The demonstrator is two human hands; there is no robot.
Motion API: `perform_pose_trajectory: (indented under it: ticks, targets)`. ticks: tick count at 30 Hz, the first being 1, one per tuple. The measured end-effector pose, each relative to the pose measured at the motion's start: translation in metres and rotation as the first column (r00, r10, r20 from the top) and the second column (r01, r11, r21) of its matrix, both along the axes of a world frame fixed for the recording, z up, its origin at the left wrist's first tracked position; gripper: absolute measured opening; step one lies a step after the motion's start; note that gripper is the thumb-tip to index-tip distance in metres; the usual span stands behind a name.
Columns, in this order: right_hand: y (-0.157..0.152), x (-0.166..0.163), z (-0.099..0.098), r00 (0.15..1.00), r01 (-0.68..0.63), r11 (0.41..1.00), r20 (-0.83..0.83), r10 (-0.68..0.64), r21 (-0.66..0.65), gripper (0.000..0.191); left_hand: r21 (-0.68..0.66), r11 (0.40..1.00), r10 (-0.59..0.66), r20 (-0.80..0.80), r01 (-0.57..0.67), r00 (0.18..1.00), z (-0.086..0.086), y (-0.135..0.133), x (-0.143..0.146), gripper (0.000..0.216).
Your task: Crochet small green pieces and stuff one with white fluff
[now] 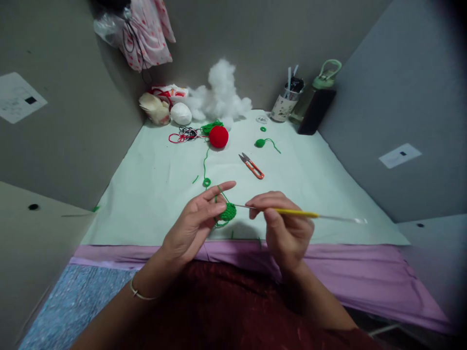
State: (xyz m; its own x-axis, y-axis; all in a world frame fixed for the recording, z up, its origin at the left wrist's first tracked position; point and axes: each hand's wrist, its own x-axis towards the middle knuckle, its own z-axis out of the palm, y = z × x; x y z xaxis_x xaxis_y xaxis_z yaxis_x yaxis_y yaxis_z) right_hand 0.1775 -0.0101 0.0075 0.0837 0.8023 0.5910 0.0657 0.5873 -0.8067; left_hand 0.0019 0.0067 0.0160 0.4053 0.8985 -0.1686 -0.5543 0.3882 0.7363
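Between the thumb and fingers of my left hand [199,214] is a small green crochet piece [228,212]. Green yarn [205,163] runs from it over my raised index finger and back up the table. My right hand [286,223] grips a crochet hook [297,212] by its yellow handle. The hook's thin metal tip reaches the edge of the green piece; whether it passes through a stitch is too small to tell. A little ring of green yarn [206,182] lies just beyond my left fingers.
Orange-handled thread snips [251,166] lie mid-table. Behind are a red ball [219,137], tangled yarn [188,133], a green ball with a tail [260,143] and white stuffing [222,90]. A pen cup [284,106] and bottle [321,85] stand back right. Grey partitions enclose the table.
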Motion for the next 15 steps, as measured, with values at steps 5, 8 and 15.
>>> perform_pose_trajectory:
  ticks: [5, 8, 15]
  targets:
    - [0.007, -0.003, 0.003, 0.968, -0.189, 0.973, -0.194, 0.161, -0.135, 0.017, 0.151, 0.989, 0.031, -0.12, -0.013, 0.992, 0.002, -0.005, 0.001, 0.047]
    - [0.003, -0.005, 0.0, 0.997, -0.082, 0.993, -0.004, 0.082, -0.089, 0.019, 0.195, 0.979, 0.095, -0.21, -0.054, 0.973, 0.0, -0.007, 0.006, 0.045]
    - [-0.009, -0.005, -0.005, 0.893, 0.113, 0.965, 0.402, -0.204, 0.238, 0.04, 0.007, 1.0, 0.021, -0.02, -0.021, 1.0, -0.003, -0.002, 0.009, 0.048]
